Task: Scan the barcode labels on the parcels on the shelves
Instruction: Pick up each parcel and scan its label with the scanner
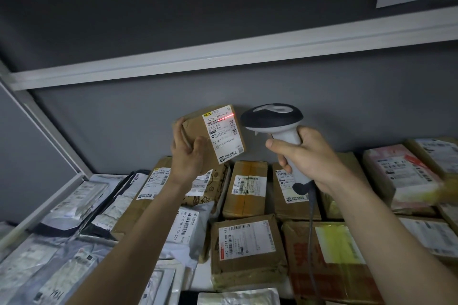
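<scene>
Fingers (184,140) clasp parcel (195,131); right hand (309,156) grips scanner (275,121).

I see a matt brown cardboard parcel (195,129) carrying a smooth white paper label (224,134), and beside it a scanner (275,126) of smooth plastic, dark grey on the head and pale grey on the handle. Below lie taped cardboard boxes (245,188) and glossy, crinkled grey plastic mailers (74,205). The wall (124,119) looks matt dark grey.
</scene>
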